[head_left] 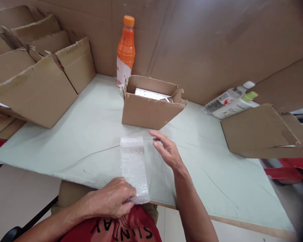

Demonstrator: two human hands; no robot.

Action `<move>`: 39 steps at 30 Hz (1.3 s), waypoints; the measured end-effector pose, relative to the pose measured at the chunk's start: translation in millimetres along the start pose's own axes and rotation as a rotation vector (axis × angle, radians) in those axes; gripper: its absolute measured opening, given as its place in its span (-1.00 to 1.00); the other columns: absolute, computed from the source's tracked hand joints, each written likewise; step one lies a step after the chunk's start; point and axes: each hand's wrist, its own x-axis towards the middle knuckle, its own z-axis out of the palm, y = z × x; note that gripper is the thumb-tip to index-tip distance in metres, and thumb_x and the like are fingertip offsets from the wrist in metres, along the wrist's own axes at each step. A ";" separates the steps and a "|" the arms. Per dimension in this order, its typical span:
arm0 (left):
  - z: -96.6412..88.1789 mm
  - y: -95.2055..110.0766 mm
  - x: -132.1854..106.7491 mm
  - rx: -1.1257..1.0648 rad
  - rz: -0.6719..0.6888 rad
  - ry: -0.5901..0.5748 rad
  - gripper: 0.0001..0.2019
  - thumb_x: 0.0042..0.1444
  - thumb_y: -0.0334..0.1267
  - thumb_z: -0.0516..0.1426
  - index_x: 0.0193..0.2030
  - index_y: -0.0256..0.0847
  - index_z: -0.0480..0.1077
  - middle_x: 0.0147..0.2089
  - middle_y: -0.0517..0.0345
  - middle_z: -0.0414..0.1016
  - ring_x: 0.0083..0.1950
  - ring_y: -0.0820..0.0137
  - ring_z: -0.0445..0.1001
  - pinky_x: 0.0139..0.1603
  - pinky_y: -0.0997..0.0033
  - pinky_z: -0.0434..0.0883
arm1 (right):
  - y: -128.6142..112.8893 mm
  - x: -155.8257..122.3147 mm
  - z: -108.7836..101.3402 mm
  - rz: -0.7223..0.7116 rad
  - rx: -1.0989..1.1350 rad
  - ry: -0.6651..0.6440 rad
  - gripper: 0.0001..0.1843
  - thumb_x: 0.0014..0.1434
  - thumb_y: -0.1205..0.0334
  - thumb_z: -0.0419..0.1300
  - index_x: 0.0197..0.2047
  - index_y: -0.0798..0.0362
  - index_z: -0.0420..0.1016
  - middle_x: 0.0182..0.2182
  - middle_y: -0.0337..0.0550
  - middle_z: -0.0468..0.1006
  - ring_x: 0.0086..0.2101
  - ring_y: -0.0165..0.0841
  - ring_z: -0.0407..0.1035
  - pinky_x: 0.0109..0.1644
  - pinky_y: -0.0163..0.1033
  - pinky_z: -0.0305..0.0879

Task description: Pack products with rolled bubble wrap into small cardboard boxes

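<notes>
Red shirt (pixel 121 228) below, the left hand (pixel 113 198) grips the bubble wrap's (pixel 132 161) near end, apparently to anchor the strip reaching away from it, while the right hand (pixel 168 151), apart, empty and loosely spread, has the box (pixel 151 112) just beyond.

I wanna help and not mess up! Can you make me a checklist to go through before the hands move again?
1. Left hand gripping the bubble wrap: ok, near end held.
2. Right hand free: ok, holding nothing.
3. Bubble wrap wholly on the table: cannot tell; its near end reaches the edge.
4. Middle cardboard box open on top: ok.
5. Orange bottle upright and capped: ok.
6. Table cover smooth: not ok, creased.
</notes>
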 end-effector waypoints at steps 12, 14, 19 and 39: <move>-7.5 2.4 -3.1 0.013 0.027 -0.058 -0.79 -0.09 -0.46 0.07 -0.51 -0.17 0.06 -0.47 0.24 0.33 -0.36 0.40 0.27 -0.21 0.39 0.21 | -1.1 18.5 19.0 -0.113 -0.033 -0.229 -0.56 0.36 0.13 0.12 0.28 -0.11 0.42 0.40 -0.10 0.24 0.39 -0.15 0.08 0.35 0.11 0.20; -8.4 1.1 -5.1 0.008 0.038 -0.056 -0.78 -0.11 -0.46 0.07 -0.51 -0.17 0.05 -0.47 0.24 0.32 -0.37 0.40 0.25 -0.21 0.39 0.21 | -10.0 9.5 14.6 -0.136 0.008 -0.224 -0.58 0.38 0.15 0.11 0.27 -0.10 0.43 0.34 -0.07 0.35 0.33 -0.18 0.20 0.32 0.08 0.26; -9.2 -3.8 -11.8 -0.007 0.053 -0.107 -0.79 -0.17 -0.44 0.09 -0.52 -0.16 0.07 -0.48 0.24 0.31 -0.37 0.38 0.24 -0.19 0.36 0.23 | -17.6 -11.2 36.0 -0.183 0.076 -0.675 -0.63 0.33 0.16 0.19 0.18 -0.07 0.53 0.14 -0.09 0.56 0.13 -0.21 0.44 0.27 0.01 0.33; -59.8 -51.9 47.7 0.431 -0.082 0.169 -0.69 0.20 -0.42 0.09 0.07 -0.21 0.45 -0.06 -0.04 0.61 -0.02 0.14 0.55 0.02 0.14 0.42 | -7.5 -105.5 40.8 -0.198 -0.188 0.081 -0.63 0.31 0.25 0.21 0.18 -0.06 0.44 0.11 -0.01 0.55 0.09 -0.19 0.44 0.09 -0.02 0.43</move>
